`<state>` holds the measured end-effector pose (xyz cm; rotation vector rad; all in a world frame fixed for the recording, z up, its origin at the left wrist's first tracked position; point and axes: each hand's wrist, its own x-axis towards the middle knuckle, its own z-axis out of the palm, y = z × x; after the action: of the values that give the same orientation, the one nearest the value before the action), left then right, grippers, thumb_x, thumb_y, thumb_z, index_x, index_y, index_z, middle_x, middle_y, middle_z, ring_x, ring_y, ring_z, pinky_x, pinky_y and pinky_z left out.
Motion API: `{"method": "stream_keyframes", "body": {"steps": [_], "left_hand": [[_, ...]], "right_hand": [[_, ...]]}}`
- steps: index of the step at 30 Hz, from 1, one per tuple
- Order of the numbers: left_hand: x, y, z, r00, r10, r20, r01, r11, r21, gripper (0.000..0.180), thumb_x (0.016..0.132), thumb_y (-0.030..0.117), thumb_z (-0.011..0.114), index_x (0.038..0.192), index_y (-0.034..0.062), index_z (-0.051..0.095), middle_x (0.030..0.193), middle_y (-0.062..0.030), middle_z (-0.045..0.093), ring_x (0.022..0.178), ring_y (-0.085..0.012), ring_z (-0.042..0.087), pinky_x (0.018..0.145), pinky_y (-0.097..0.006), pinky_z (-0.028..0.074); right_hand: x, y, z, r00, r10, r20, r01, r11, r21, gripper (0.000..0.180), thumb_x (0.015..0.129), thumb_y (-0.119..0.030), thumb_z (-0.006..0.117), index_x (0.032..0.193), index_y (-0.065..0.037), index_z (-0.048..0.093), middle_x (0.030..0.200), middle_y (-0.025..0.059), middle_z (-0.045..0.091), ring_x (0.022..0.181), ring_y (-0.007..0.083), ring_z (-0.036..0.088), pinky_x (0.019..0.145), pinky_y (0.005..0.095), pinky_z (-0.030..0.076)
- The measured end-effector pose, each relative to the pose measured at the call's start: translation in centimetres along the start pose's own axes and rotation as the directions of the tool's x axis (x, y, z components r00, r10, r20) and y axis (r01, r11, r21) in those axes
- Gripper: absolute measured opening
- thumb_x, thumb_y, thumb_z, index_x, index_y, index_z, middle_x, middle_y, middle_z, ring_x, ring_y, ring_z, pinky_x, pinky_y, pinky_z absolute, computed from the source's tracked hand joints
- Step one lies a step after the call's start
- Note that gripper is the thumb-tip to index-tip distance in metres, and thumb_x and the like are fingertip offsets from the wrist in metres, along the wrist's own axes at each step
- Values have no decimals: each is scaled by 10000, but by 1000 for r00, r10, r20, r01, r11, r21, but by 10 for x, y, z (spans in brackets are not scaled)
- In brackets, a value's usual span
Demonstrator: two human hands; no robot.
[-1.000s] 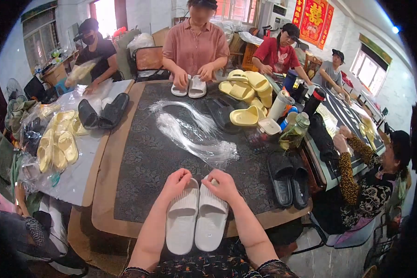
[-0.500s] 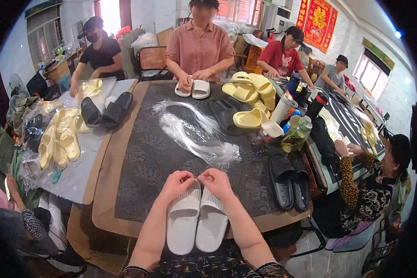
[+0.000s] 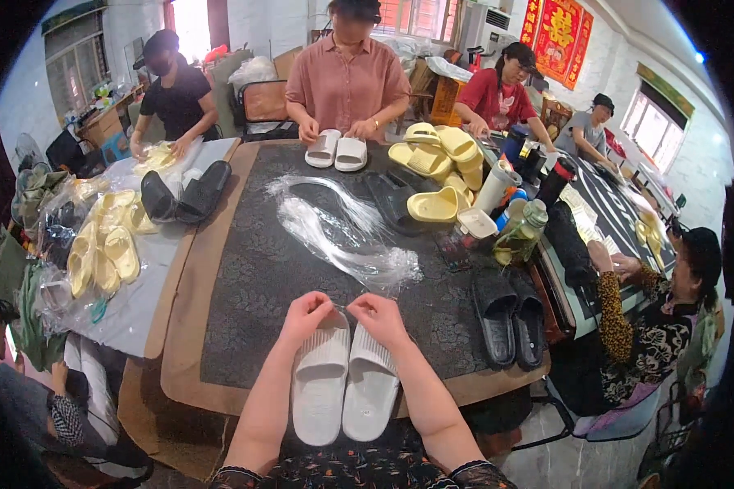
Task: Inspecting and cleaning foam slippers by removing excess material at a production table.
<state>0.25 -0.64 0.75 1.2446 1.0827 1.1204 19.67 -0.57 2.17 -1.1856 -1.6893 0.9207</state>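
A pair of white slide slippers (image 3: 319, 407) lies at the near edge of the table, toes pointing away from me, with ribbed straps. Above the left slipper's toe my left hand (image 3: 308, 319) is closed in a pinch. Over the right slipper's toe, my right hand (image 3: 378, 319) pinches too, its fingertips close to the left ones. A thin pale strand (image 3: 340, 308) runs between the two pinches, faint and hard to make out. Farther out on the dark mat lies a loose bundle of clear plastic strands (image 3: 322, 232).
Black slides (image 3: 495, 318) stand at my right. Yellow slippers (image 3: 432, 204), bottles (image 3: 497, 186) and a green jar (image 3: 522, 232) crowd the right side. More yellow and black slippers in plastic bags (image 3: 106, 244) cover the left table. Several co-workers sit or stand around.
My hands have moved slightly apart, still pinching. Across the table, a co-worker's hands have shifted to the sides of another white pair. At left, a co-worker bends over a bag.
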Motion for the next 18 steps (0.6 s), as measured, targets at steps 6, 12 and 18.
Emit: {"method": "stream_keyframes", "body": {"steps": [6, 12, 18], "left_hand": [[1, 1, -1, 994, -78, 73, 88, 988, -130, 153, 846, 118, 632, 969, 26, 629, 811, -1, 646, 739, -57, 582, 664, -208, 458], [-4, 11, 6, 985, -153, 81, 141, 980, 143, 180, 813, 113, 663, 959, 9, 648, 824, -7, 650, 739, -59, 580, 683, -212, 470], [-1, 5, 0, 995, -72, 66, 68, 996, 64, 153, 811, 98, 662, 937, 14, 649, 825, -7, 646, 761, -67, 585, 689, -213, 469]], "right_hand": [[0, -2, -3, 1000, -7, -1, 7, 997, -78, 180, 814, -184, 659, 878, -17, 644, 754, 94, 654, 675, 153, 608, 633, 286, 473], [-1, 0, -1, 997, -74, 16, 74, 997, -11, 174, 817, -182, 654, 871, -17, 640, 748, 93, 647, 654, 151, 591, 608, 287, 460], [1, 2, 0, 1000, -25, -6, 26, 998, 53, 174, 820, -176, 651, 876, -12, 643, 757, 85, 649, 670, 121, 582, 610, 277, 454]]}}
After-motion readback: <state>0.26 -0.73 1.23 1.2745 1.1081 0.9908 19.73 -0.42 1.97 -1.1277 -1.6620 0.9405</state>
